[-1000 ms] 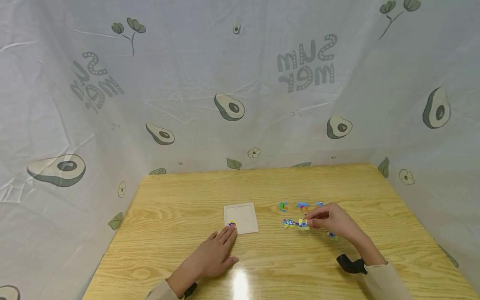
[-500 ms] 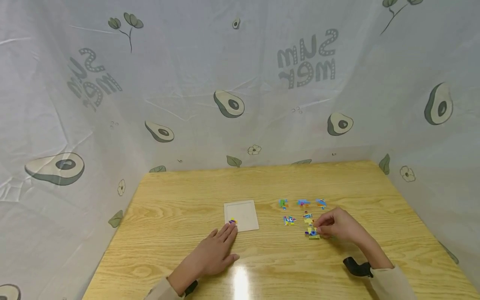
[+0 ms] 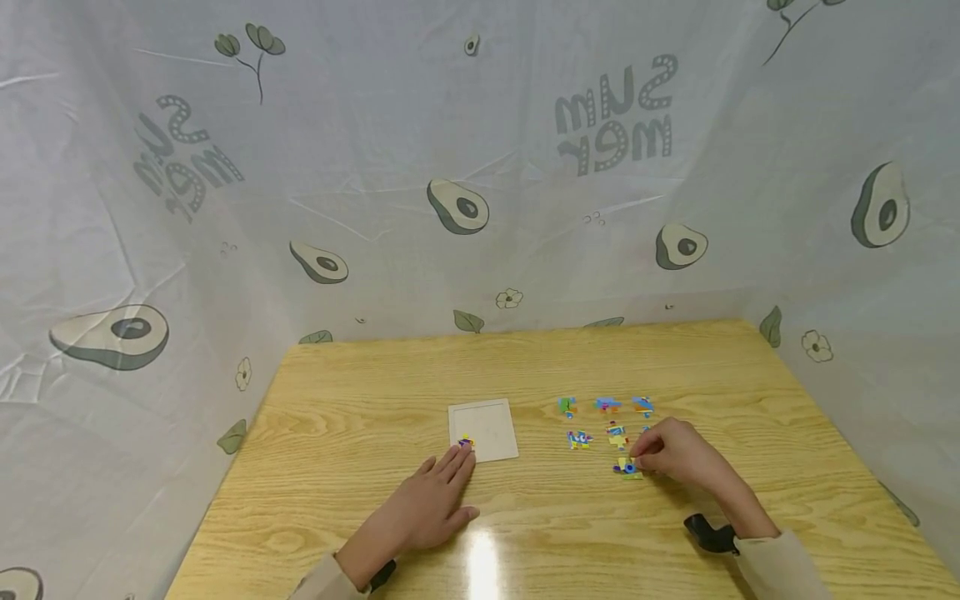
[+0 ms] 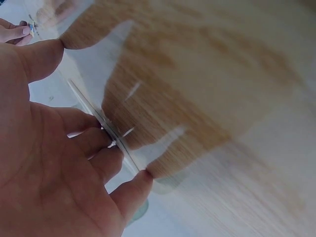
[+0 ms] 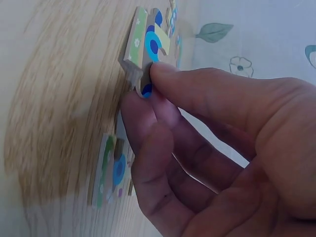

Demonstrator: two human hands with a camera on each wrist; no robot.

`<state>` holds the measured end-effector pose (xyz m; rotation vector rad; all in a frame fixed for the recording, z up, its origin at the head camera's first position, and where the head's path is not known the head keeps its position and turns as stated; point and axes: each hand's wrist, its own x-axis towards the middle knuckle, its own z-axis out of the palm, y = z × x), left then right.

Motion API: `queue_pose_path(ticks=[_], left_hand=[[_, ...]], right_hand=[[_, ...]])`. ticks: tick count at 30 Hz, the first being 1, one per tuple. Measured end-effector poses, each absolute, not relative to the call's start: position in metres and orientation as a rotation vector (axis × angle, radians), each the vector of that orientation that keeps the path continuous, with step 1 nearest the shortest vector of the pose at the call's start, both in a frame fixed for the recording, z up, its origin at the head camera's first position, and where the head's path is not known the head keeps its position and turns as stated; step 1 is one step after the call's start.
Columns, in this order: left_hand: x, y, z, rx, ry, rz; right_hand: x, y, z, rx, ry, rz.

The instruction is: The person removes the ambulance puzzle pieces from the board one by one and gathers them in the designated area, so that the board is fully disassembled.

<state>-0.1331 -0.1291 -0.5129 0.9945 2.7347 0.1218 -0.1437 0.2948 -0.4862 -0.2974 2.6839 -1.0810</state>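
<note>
My right hand (image 3: 678,450) pinches a jigsaw piece (image 5: 151,42) between thumb and fingertips. This piece bears a blue ring and a green strip with white flowers, and one edge tilts up in the right wrist view. A second flowered piece (image 5: 104,170) lies beside these fingers, hidden behind the hand in the head view. At the left, my left hand (image 3: 431,504) lies palm down with straight fingers, its fingertips on the near edge of a pale square puzzle tray (image 3: 495,425). One purple and yellow piece (image 3: 466,439) shows in the tray's near left corner.
Behind the held piece lie several loose jigsaw pieces: a green one (image 3: 567,407), a blue one (image 3: 607,405), another blue one (image 3: 642,405), one with eyes (image 3: 579,439) and a yellow one (image 3: 617,437). A printed curtain (image 3: 390,200) surrounds the wooden table (image 3: 360,400).
My right hand has moved the pinched piece toward the near right, away from the row, uncovering the yellow piece behind it. My left hand stays on the tray edge.
</note>
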Motion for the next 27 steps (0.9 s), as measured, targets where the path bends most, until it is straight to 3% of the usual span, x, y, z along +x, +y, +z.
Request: queue_pose_path(ticks=[27], left_hand=[[-0.133,-0.130,-0.513,1.000,2.739,0.129]], right_hand=[[-0.147,0.283,-0.489,-0.269,2.797,-0.899]])
